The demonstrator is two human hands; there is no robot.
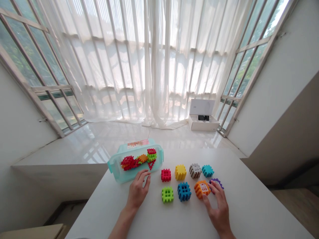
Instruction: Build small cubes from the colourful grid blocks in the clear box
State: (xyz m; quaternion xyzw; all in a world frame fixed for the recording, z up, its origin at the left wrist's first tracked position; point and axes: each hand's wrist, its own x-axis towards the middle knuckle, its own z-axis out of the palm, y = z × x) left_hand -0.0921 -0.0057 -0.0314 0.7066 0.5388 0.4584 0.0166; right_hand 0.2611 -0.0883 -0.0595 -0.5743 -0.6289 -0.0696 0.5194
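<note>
Head view: my right hand (218,208) is nearer the orange block (199,189), which sits just ahead and left; my thumb and fingers are apart beside it, I can't tell if they grip; my left hand (138,190) is loose by the tub (120,176).

From my station I see a lane along the white table (149,219) between the left hand (138,186) and the green block (167,195), but the teal bin (123,178) and red block (165,175) crowd its far end.
</note>
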